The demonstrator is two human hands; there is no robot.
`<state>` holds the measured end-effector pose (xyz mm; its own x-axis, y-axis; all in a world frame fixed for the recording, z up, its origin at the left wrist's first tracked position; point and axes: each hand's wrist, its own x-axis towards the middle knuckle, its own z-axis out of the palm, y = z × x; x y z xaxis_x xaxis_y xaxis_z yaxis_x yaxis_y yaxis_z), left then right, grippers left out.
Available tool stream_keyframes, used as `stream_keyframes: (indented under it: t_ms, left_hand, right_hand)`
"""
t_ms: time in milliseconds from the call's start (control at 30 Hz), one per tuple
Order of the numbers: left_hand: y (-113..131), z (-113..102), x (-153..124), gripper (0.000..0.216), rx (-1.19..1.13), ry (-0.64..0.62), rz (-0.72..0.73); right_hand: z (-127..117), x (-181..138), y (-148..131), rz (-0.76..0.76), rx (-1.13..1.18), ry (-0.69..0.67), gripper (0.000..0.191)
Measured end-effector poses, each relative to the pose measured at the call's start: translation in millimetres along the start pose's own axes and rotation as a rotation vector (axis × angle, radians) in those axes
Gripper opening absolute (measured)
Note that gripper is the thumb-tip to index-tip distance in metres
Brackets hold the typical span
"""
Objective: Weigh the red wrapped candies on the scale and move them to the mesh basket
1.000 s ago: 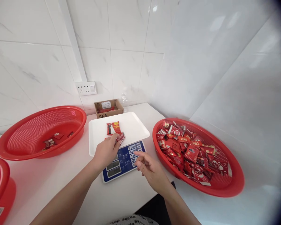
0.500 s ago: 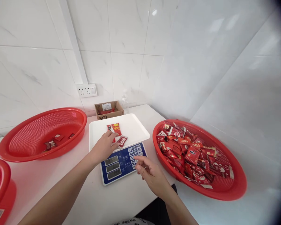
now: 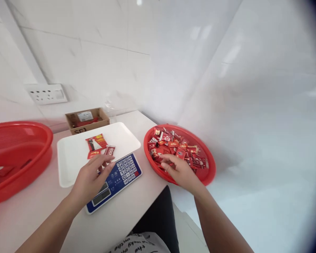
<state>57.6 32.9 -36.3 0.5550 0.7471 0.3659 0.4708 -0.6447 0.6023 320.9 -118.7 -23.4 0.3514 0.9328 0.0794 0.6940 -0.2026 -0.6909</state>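
A blue electronic scale (image 3: 116,179) with a white weighing tray (image 3: 73,154) stands in front of me. Three red candy packets (image 3: 98,146) lie on the tray. My left hand (image 3: 91,177) hovers over the tray's front edge and the scale's display, fingers loosely spread, holding nothing. My right hand (image 3: 180,170) reaches into the red basket (image 3: 209,170) on the right, fingertips down among the red packets (image 3: 173,147); whether they hold one is hidden.
A large red basket (image 3: 28,154) with a few packets sits at the left. A small open cardboard box (image 3: 86,119) stands against the tiled wall, below a wall socket (image 3: 46,93). The counter's edge runs just right of the scale.
My left hand let go of the packets on the tray and drew back. My right hand moved from above the keypad into the right basket. The view swung to the right.
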Motion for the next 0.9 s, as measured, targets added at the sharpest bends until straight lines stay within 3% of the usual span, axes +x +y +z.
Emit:
stream_keyframes:
  t_ms: [67, 233, 300, 467, 733, 900]
  left_hand:
    - [0, 17, -20, 0.025, -0.106, -0.034, 0.083]
    - [-3, 69, -67, 0.027, -0.182, -0.484, 0.312]
    - [-3, 81, -79, 0.028, -0.175, -0.574, 0.342]
    - [-4, 89, -86, 0.028, -0.171, -0.642, 0.365]
    - [-10, 87, -80, 0.030, -0.230, -0.693, 0.253]
    - [-10, 88, -78, 0.029, -0.274, -0.708, 0.184]
  right_hand:
    - [-20, 2, 18, 0.086, -0.142, 0.014, 0.031]
    - [-38, 3, 54, 0.216, -0.399, -0.168, 0.008]
    - [-37, 5, 62, 0.227, -0.444, -0.237, 0.015]
    - [-33, 9, 68, 0.272, -0.493, -0.288, 0.054]
    - [-21, 19, 65, 0.333, -0.558, -0.266, 0.035]
    - [-22, 21, 63, 0.285, -0.445, -0.258, 0.029]
